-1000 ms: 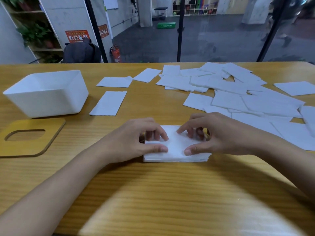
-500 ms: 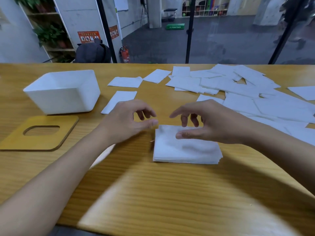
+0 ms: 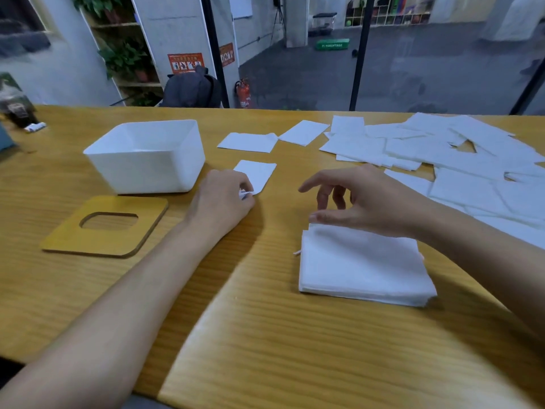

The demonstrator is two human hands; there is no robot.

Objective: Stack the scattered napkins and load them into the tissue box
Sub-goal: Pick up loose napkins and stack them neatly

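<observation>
A neat stack of white napkins (image 3: 362, 264) lies on the wooden table (image 3: 265, 349) at centre right. My right hand (image 3: 368, 199) hovers just above the stack's far edge, fingers apart, holding nothing. My left hand (image 3: 224, 199) has reached left and pinches the near corner of a single loose napkin (image 3: 258, 172) that lies beside the white tissue box (image 3: 147, 154). The box stands open-topped at the left. Its wooden lid (image 3: 103, 225) with an oval slot lies flat in front of it. Several scattered napkins (image 3: 442, 154) cover the far right.
Two more loose napkins (image 3: 247, 141) lie behind the one I pinch. A dark object and a small tube (image 3: 34, 126) sit at the far left table edge. A backpack (image 3: 191, 90) rests beyond the table's far edge.
Both hands left the stack. My left hand moved away to the left and took hold of the loose napkin's corner. My right hand rose above the stack.
</observation>
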